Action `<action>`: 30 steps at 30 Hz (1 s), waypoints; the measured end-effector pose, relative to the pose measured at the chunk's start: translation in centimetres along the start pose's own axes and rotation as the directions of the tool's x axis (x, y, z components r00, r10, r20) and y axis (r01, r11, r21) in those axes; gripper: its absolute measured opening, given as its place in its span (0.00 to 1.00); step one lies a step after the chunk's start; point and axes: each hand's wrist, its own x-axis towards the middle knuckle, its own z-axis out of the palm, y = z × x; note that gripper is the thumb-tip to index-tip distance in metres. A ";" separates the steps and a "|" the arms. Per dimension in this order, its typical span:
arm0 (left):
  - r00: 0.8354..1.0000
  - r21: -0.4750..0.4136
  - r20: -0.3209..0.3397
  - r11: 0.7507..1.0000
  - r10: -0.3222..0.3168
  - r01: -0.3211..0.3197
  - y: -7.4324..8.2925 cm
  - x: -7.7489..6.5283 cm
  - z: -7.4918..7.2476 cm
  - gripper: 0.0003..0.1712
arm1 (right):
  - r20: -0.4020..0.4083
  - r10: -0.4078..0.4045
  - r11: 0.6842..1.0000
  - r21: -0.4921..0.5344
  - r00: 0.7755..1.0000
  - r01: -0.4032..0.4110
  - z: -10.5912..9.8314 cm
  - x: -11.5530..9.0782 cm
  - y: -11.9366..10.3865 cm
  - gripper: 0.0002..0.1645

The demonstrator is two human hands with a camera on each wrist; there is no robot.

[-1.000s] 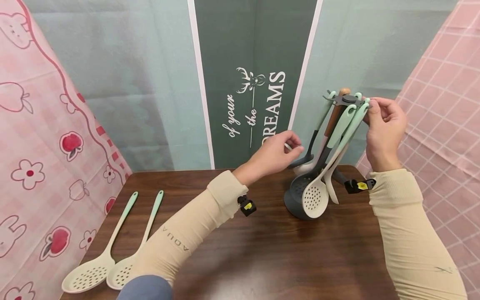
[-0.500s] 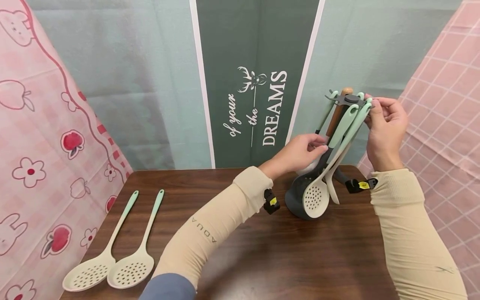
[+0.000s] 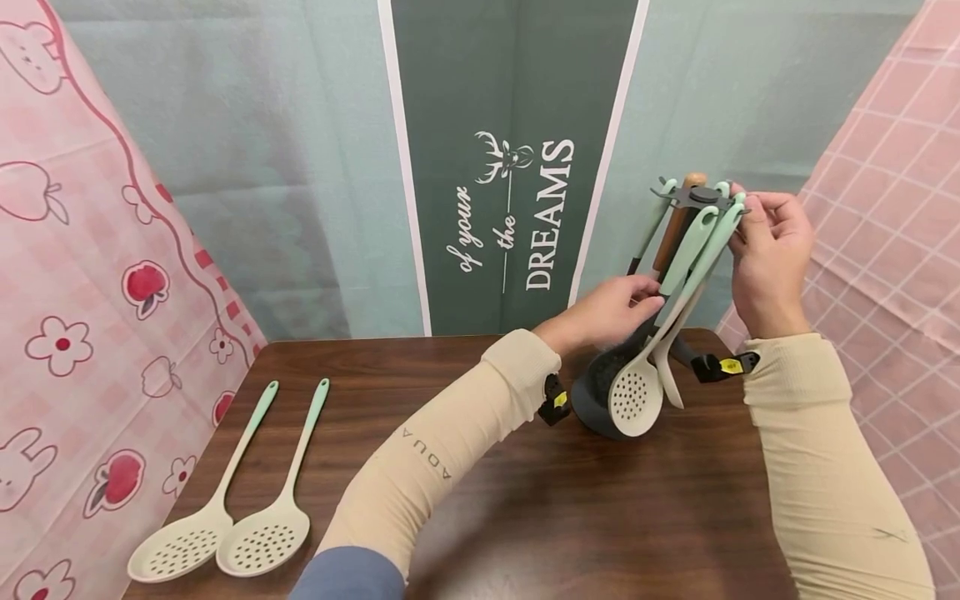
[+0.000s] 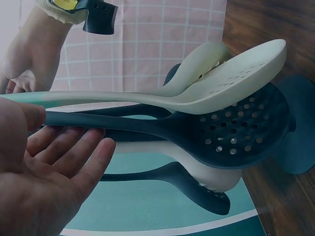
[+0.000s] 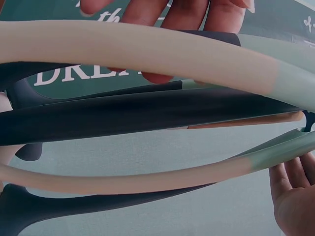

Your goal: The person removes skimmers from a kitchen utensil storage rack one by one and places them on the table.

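A utensil carousel (image 3: 703, 197) stands on a round dark base (image 3: 587, 408) at the right of the table, with several kitchen utensils hanging from its hooks. My left hand (image 3: 611, 312) pinches a dark skimmer (image 4: 236, 130) on its stem, just below the mint handle; in the left wrist view the thumb lies above the stem and fingers below. At the top, my right hand (image 3: 772, 258) holds a hook end of the carousel, against the mint handle ends. A cream skimmer (image 3: 635, 396) hangs in front. The right fingertips are partly hidden.
Two cream skimmers with mint handles, a left one (image 3: 180, 552) and a right one (image 3: 264, 543), lie side by side on the wooden table (image 3: 510, 483) at left. Pink cloths (image 3: 870, 208) hang at both sides, and a green curtain (image 3: 510, 75) hangs behind the table.
My left hand has moved right, to the dark skimmer, and now pinches its stem. The right hand has stayed at the carousel's top.
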 end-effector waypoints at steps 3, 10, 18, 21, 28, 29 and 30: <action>1.000 -0.002 0.007 1.000 -0.014 0.014 0.1 0.0 0.2 0.22 | 0.010 0.030 0.999 0.033 1.000 -0.030 0.0 0.0 -0.1 0.05; 1.000 0.039 -0.024 0.999 0.015 -0.015 0.1 -0.1 0.3 0.15 | 0.031 0.048 0.998 0.039 0.998 -0.049 0.1 0.1 0.0 0.05; 0.997 0.057 -0.062 0.998 0.042 -0.038 0.0 -0.5 0.2 0.12 | 0.041 0.030 1.000 0.010 0.999 -0.030 0.1 -0.1 -0.1 0.06; 0.995 0.107 -0.085 0.993 0.056 -0.047 -0.1 -0.7 0.4 0.11 | 0.043 0.034 0.999 0.022 0.999 -0.035 0.0 -0.1 -0.1 0.05; 0.990 0.226 -0.121 0.973 0.067 -0.038 -0.1 -1.0 0.5 0.11 | 0.041 0.034 0.999 0.015 0.999 -0.034 -0.2 0.0 -0.1 0.05; 0.990 0.238 -0.125 0.971 0.069 -0.038 -0.1 -1.1 0.5 0.11 | 0.039 0.035 0.999 0.017 0.999 -0.036 -0.2 0.0 -0.1 0.05; 0.989 0.245 -0.130 0.969 0.069 -0.036 -0.1 -1.1 0.5 0.11 | 0.038 0.037 0.999 0.020 0.999 -0.037 -0.2 0.0 -0.1 0.05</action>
